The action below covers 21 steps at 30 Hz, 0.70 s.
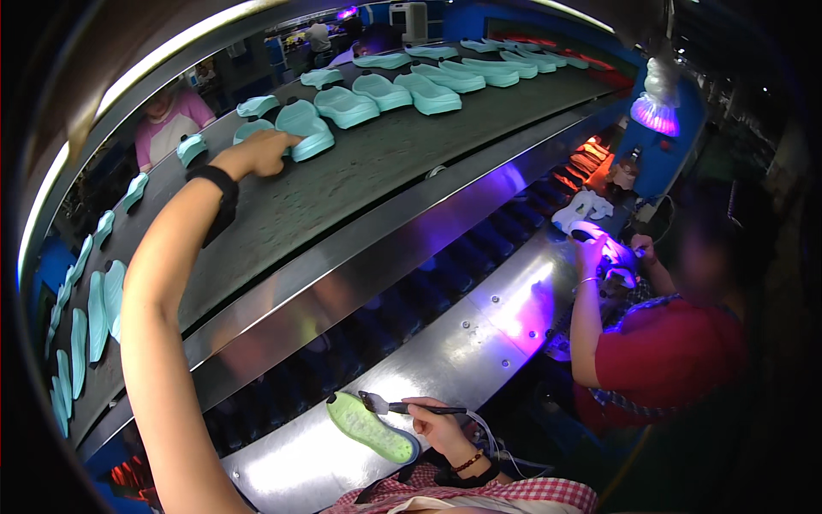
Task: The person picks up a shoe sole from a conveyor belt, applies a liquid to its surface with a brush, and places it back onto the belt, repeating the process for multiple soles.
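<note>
My left hand (259,156) reaches far out over the dark conveyor belt (368,176). Its fingers are closed at the near left edge of a teal shoe sole (302,128), partly covering it and the smaller sole (252,128) behind. In my right hand (441,428), low in the view, is a brush (402,407) with a black handle and a thin pale tube trailing from its rear. The bristles touch or hover just above the upper end of a light green shoe sole (364,426), which lies face up on the metal ledge (295,471) and looks wet with whitish patches.
More teal soles (435,92) line the belt in rows. A metal rail (342,265) separates the belt from the ledge. At right, a co-worker in a red top (664,360) handles a shoe part (606,248) under purple light. Across the belt stands another person (175,124). A lamp (658,107) hangs upper right.
</note>
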{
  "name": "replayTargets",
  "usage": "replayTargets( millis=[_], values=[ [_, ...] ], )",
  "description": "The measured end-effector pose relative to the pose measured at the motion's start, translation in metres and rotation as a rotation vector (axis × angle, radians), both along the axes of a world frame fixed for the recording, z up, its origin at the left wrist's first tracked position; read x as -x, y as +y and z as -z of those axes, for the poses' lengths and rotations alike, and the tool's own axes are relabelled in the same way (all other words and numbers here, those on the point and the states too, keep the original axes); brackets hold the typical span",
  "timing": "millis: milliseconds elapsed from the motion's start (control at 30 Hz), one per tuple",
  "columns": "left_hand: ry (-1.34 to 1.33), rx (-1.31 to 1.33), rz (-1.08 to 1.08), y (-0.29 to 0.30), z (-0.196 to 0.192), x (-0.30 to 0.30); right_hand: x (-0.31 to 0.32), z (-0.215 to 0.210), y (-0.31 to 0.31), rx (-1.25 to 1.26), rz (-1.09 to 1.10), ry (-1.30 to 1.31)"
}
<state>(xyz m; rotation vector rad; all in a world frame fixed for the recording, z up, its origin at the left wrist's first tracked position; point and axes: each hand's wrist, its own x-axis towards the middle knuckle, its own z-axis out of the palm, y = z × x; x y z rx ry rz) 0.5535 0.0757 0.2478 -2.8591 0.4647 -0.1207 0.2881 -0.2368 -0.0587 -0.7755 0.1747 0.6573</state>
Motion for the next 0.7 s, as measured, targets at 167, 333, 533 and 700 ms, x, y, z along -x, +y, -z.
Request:
replayTargets(
  millis=[167, 333, 533, 700],
  values=[
    [0.046, 0.012, -0.011, -0.025, -0.003, -0.006, 0.007, -0.008, 0.007, 0.005, -0.010, -0.071],
    [0.107, 0.052, -0.259, -0.033, -0.026, 0.061, 0.019, -0.015, 0.021, -0.013, -0.056, -0.051],
    [0.086, 0.041, -0.219, -0.043, -0.066, 0.231, 0.039, -0.005, 0.002, -0.002, 0.002, -0.119],
    [-0.077, 0.026, -0.686, 0.047, -0.049, 0.338, 0.057, -0.017, 0.002, 0.026, -0.091, -0.227]
  ],
)
